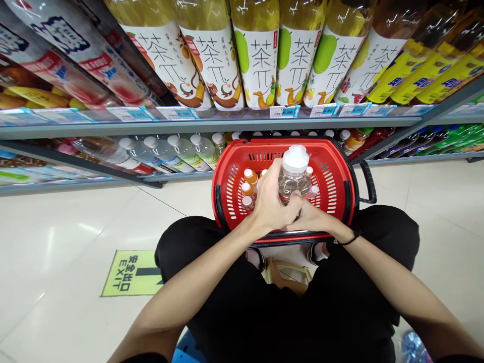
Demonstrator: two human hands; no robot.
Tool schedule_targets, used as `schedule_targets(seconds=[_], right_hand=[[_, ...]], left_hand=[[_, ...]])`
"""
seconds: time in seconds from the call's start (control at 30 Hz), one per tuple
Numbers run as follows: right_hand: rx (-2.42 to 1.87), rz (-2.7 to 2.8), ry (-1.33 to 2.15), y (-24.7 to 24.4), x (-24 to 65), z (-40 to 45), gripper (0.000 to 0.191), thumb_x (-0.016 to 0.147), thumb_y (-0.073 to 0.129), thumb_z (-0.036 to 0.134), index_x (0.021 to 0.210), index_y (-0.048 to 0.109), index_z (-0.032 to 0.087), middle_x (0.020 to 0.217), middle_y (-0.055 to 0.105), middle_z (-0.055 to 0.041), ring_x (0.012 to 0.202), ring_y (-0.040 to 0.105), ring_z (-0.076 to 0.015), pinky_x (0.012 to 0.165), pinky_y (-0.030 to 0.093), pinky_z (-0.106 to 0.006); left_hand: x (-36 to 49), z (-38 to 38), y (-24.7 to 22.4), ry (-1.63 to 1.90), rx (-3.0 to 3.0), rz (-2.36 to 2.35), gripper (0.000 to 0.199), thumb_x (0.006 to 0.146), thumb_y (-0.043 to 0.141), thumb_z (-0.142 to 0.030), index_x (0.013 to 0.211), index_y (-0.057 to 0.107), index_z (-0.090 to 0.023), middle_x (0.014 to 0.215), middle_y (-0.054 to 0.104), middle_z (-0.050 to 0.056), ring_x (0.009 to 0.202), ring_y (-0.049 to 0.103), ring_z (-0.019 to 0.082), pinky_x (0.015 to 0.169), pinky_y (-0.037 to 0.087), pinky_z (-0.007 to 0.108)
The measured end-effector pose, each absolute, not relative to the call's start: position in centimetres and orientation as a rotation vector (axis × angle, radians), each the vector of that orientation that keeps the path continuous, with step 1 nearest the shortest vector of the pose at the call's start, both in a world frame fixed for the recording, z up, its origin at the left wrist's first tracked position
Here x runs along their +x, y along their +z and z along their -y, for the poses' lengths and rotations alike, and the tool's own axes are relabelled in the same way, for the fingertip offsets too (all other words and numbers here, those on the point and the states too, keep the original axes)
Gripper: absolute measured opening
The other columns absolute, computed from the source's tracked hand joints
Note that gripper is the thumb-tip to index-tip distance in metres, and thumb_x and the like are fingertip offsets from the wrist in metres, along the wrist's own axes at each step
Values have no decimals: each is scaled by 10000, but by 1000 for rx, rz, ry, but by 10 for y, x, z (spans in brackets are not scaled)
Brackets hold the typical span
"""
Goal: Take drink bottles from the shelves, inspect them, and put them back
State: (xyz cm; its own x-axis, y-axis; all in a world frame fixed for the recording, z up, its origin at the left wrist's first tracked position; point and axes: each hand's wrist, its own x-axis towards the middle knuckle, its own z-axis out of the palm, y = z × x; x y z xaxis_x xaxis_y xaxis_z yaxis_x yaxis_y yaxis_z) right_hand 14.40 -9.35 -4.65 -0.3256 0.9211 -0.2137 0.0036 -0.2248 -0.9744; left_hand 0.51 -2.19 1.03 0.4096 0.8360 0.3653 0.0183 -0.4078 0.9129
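Observation:
A clear bottle with a white cap stands upright over the red shopping basket, held between both of my hands. My left hand wraps its near left side, with fingers reaching up toward the cap. Lower down, my right hand closes round the bottle from the right, and its thumb meets my left hand. Most of the bottle's label and its base are hidden by my hands. Inside the basket, several small orange drink bottles stand to the left, and pink-toned bottles show on the right.
Large tea bottles line the upper shelf above price tags. The lower shelf holds water bottles behind the basket. A yellow exit sign lies on the floor at left. Plastic-wrapped bottles sit at lower right.

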Motion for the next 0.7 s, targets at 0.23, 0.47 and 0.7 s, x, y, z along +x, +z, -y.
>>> schedule_targets(seconds=[0.23,0.47,0.7], right_hand=[[-1168,1275,1676,-46,143,94,465,719,816,196,1135,609,171,1011,715,-30,932,697,-218,855,597,-357],[-1211,1321,1644,-41,143,92,377,717,794,207,1057,635,172,985,706,-27,916,670,-210,814,588,-343],[-1198,1321,1634,-43,144,93,390,715,783,208,1066,619,171,986,700,-20,889,672,-199,809,579,-336]], left_hand=[[5,21,10,1111,1736,-738,282,681,563,-232,949,474,-221,780,547,-3,685,483,162,688,463,331],[5,19,5,1114,1754,-682,318,718,574,-258,1027,506,-225,867,614,24,776,586,201,752,503,367],[5,20,5,1126,1770,-698,355,747,595,-278,1090,523,-223,868,621,23,747,573,192,730,500,360]])
